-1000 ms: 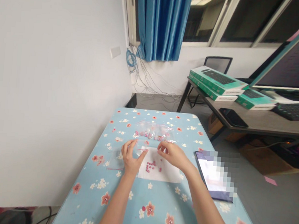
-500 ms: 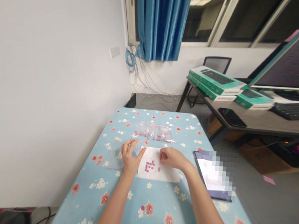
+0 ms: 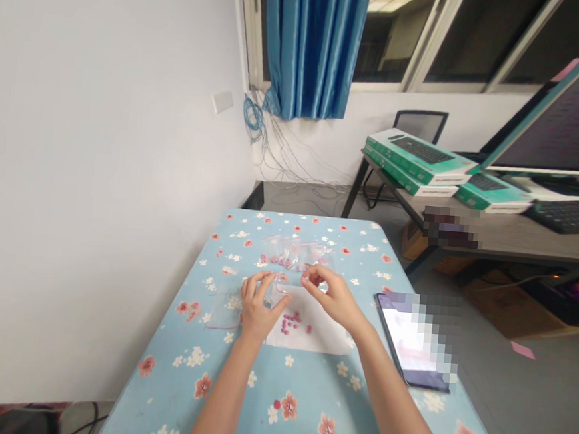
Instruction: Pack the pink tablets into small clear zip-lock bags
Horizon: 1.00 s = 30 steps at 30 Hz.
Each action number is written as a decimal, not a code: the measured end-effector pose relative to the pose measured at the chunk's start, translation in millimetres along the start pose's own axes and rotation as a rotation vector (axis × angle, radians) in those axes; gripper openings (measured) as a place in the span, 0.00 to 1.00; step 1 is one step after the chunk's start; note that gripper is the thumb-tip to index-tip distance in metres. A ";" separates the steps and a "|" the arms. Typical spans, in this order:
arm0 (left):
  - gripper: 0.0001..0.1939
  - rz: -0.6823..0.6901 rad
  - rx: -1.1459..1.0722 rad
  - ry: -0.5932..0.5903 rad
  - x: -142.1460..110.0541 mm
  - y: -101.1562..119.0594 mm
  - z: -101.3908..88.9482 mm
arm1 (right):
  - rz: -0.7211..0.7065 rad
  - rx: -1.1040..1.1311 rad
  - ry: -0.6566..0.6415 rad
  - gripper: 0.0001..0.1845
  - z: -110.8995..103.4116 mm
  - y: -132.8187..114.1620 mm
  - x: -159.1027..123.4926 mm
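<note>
A blue oilcloth printed with white and coral blossoms covers the table point(image 3: 155, 394), and both forearms reach in over its near edge. The left hand point(image 3: 257, 305) and the right hand point(image 3: 330, 297) are curled but not clenched, and their fingertips grip a small clear zip bag point(image 3: 284, 282) from either side. The bag is held just past the far edge of a white paper sheet point(image 3: 310, 332), where a cluster of round pink pills point(image 3: 290, 323) lies beside the left hand. A flat clear bag point(image 3: 222, 312) lies left of that hand, and a larger clear bag point(image 3: 291, 257) with pink pills inside lies just beyond the hands. To the right, a tablet point(image 3: 413, 340) with a pixelated screen rests near the table's edge.

Farther off, a second table point(image 3: 518, 242) carries green keyboard boxes point(image 3: 419, 157), a monitor point(image 3: 553, 111) and a black keyboard point(image 3: 570, 216). A blue curtain point(image 3: 313, 38) hangs at the window, above tangled cables point(image 3: 254, 117).
</note>
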<state>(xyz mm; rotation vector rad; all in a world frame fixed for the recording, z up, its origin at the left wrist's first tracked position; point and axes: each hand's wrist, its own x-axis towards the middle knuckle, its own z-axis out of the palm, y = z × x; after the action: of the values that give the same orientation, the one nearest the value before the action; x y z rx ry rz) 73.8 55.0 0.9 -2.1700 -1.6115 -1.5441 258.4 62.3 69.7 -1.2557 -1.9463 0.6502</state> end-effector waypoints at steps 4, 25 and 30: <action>0.23 0.031 -0.002 0.001 0.7 2.7 -0.8 | -0.154 -0.056 0.089 0.06 13.2 -13.3 0.0; 0.23 -0.012 -0.025 0.053 0.5 -2.7 2.9 | -0.183 -0.161 0.252 0.13 27.7 -4.4 -7.7; 0.23 -0.057 -0.034 0.060 1.2 -3.2 3.0 | -0.136 -0.225 0.195 0.14 26.0 14.2 -33.3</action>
<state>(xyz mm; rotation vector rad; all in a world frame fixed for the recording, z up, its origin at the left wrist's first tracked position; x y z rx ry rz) 73.4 59.0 -1.4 -2.0898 -1.6551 -1.6474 254.6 36.7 33.5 -1.2553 -1.9597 0.2356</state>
